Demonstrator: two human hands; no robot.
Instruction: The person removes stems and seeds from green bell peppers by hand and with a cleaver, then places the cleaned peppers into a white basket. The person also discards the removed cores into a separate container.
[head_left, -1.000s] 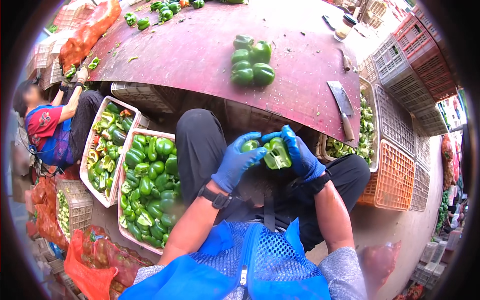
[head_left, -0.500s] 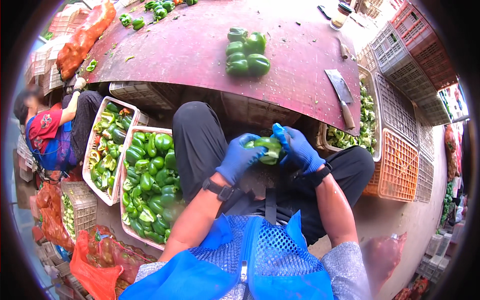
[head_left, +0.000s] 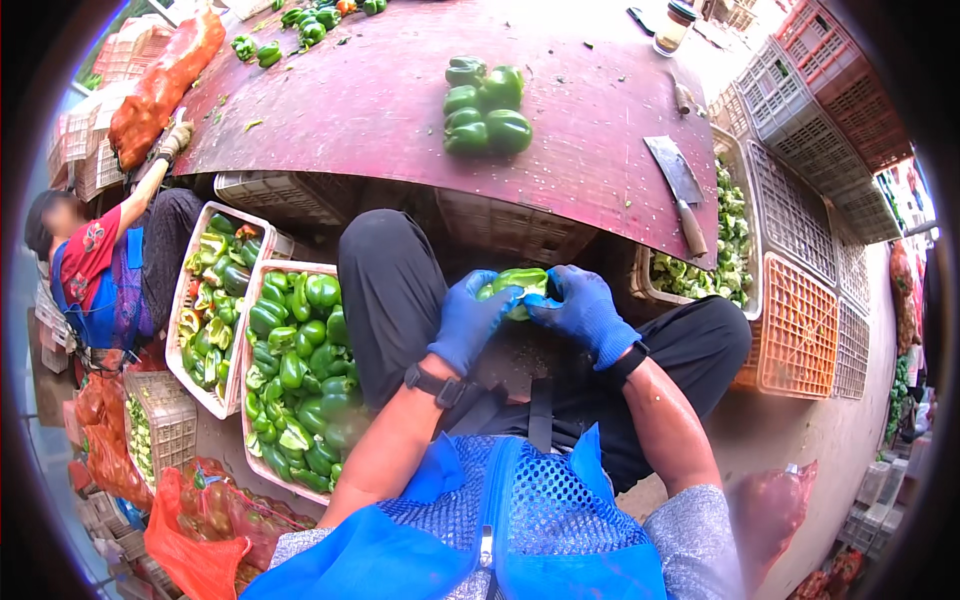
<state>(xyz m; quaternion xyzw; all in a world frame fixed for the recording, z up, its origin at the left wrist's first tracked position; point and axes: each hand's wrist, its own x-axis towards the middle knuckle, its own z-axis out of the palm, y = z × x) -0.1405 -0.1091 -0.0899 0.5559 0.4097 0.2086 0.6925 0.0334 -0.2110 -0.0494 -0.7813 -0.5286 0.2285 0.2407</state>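
Between my knees I hold a green bell pepper (head_left: 519,281), its pale, hollow inside partly showing. My left hand (head_left: 470,320), in a blue glove, grips its left side. My right hand (head_left: 588,314), gloved the same, is closed on its right edge with the fingertips pressed against it. Part of the pepper is hidden behind the fingers. Ahead of my hands, several whole green peppers (head_left: 487,108) stand in a cluster on the red tabletop (head_left: 350,120). A cleaver (head_left: 677,180) lies near the table's right edge.
To my left stand a crate of green peppers (head_left: 300,370) and a crate of cut peppers (head_left: 208,310). At right are a bin of green trimmings (head_left: 735,235) and an orange crate (head_left: 795,325). A co-worker (head_left: 100,260) sits at far left beside an orange net sack (head_left: 165,90).
The pepper has turned in my hands and now shows more of its inside. My right hand's raised fingers have come down onto it. The co-worker's arm has reached up toward the table.
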